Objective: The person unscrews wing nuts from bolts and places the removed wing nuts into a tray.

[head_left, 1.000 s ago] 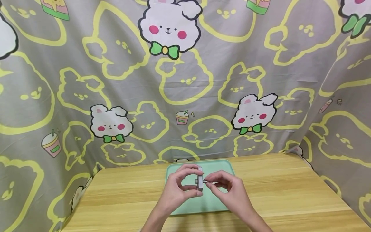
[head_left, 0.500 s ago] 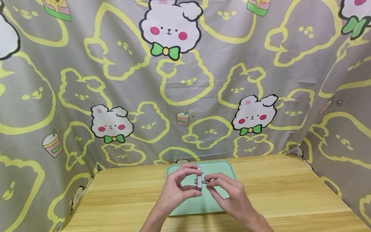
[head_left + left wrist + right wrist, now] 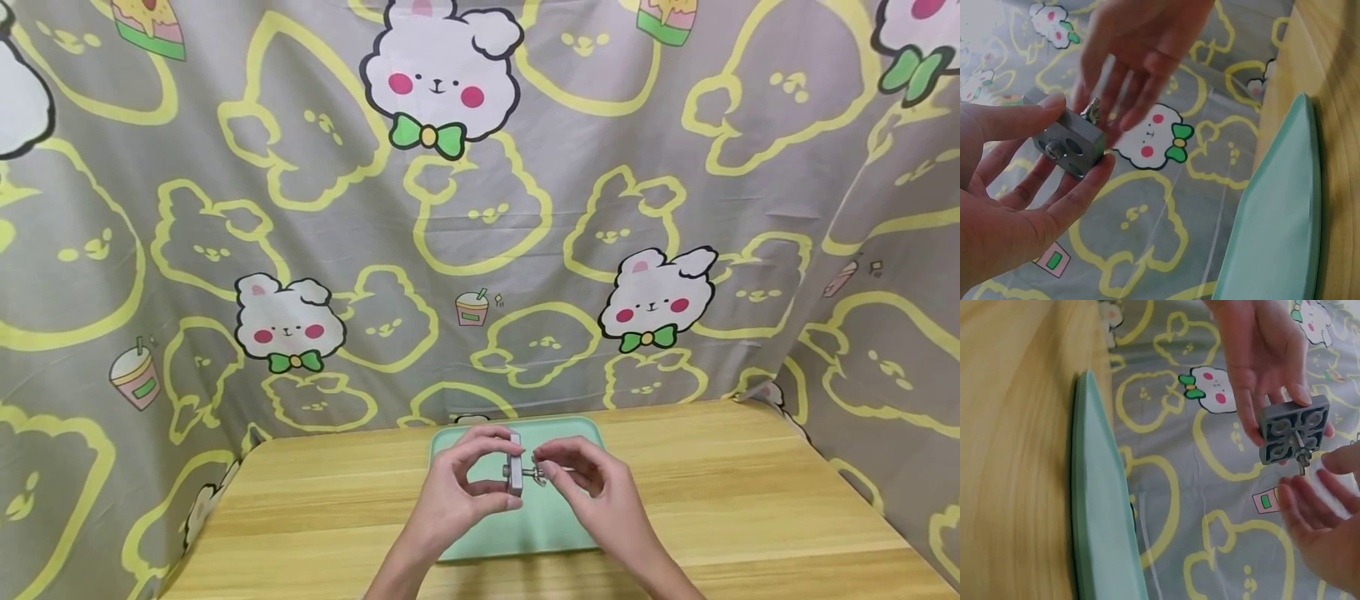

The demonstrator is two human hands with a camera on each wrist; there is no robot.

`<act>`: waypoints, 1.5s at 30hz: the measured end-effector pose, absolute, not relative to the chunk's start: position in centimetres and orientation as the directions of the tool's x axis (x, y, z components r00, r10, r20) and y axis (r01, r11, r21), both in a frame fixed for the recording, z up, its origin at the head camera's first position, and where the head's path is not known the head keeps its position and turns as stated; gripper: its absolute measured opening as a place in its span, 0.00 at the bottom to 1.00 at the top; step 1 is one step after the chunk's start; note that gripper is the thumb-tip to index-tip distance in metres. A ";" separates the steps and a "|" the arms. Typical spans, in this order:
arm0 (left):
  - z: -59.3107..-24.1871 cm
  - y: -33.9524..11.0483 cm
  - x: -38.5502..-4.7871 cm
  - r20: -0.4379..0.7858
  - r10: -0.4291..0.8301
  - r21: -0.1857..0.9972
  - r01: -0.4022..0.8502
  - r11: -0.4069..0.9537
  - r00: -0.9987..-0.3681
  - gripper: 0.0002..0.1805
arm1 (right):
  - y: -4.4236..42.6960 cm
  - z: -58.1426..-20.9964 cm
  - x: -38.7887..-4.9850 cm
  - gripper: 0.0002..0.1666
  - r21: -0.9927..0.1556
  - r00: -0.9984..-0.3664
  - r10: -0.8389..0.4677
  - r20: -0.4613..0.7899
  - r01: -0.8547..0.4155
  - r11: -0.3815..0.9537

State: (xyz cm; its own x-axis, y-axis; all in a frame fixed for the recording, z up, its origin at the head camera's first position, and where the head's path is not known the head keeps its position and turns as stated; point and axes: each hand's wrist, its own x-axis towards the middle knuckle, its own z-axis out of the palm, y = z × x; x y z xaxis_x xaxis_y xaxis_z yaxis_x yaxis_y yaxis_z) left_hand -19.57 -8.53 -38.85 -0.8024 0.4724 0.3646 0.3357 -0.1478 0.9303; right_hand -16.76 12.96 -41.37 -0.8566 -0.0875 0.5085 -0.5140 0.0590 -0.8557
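Currently the left hand (image 3: 453,489) is gripping a block (image 3: 1074,131); the right hand (image 3: 603,492), loose beside a nut (image 3: 1303,455), is overlapping the tray's (image 3: 527,532) right edge.

head: above, forward-down, farther back | wrists: close, from opposite sides | all share: block (image 3: 1295,425), tray (image 3: 1102,506)

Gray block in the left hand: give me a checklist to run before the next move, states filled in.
1. Gray block held: ok, between the left hand's thumb and fingers.
2. Bolt through the block: ok, head on one face, shaft out the other.
3. Wing nut on the shaft: ok.
4. Wing nut against the block: not ok, bare shaft shows between them.
5. Right hand pinching the wing nut: not ok, the thumb stands apart from it.
6. Fingertips touching the wing nut or shaft: cannot tell.
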 end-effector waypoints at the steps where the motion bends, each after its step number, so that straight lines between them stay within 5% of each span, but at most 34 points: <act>1: -38.9 -8.5 -19.5 0.366 0.473 0.930 0.338 -0.145 -0.801 0.26 | 13.0 -41.3 -16.8 0.10 -0.894 -0.892 -0.087 0.443 -0.447 0.029; 7: -38.9 -8.4 -19.4 0.351 0.482 0.934 0.337 -0.120 -0.803 0.26 | 13.1 -41.1 -16.9 0.22 -0.983 -0.977 -0.163 0.140 -0.118 -0.140; 12: -38.9 -8.3 -19.4 0.352 0.490 0.932 0.347 -0.105 -0.797 0.26 | 13.3 -41.2 -17.1 0.25 -0.987 -0.982 -0.186 0.037 -0.006 -0.163; 20: -39.0 -8.1 -19.4 0.346 0.486 0.935 0.340 -0.103 -0.802 0.26 | 13.4 -41.2 -17.0 0.18 -0.993 -0.988 -0.129 0.084 -0.073 -0.091; 26: -39.0 -8.1 -19.5 0.351 0.477 0.934 0.341 -0.111 -0.806 0.27 | 13.1 -41.4 -16.9 0.12 -0.968 -0.965 -0.081 0.250 -0.250 -0.008; 33: -39.0 -8.3 -19.7 0.365 0.474 0.929 0.342 -0.139 -0.801 0.26 | 12.7 -42.2 -17.0 0.11 -0.794 -0.800 -0.079 0.595 -0.600 0.097; 38: -39.0 -8.4 -19.6 0.370 0.479 0.928 0.335 -0.160 -0.796 0.26 | 12.7 -42.6 -17.6 0.20 -0.535 -0.570 -0.125 0.812 -0.813 0.228; 41: -38.9 -8.5 -19.6 0.362 0.478 0.932 0.323 -0.165 -0.800 0.26 | 12.7 -42.7 -18.0 0.23 -0.384 -0.440 -0.157 0.884 -0.877 0.290; 45: -38.8 -8.6 -19.7 0.350 0.476 0.936 0.311 -0.163 -0.807 0.26 | 12.7 -42.9 -18.1 0.21 -0.332 -0.392 -0.175 0.903 -0.896 0.295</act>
State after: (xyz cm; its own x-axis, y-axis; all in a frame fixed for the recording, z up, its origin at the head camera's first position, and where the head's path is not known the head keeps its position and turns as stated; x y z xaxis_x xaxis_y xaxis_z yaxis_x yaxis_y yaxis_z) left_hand -19.66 -8.59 -38.78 -0.8066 0.4762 0.3503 0.3107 -0.1627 0.9365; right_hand -18.14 12.73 -42.91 -0.3918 -0.1752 0.9032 -0.8962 0.2949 -0.3315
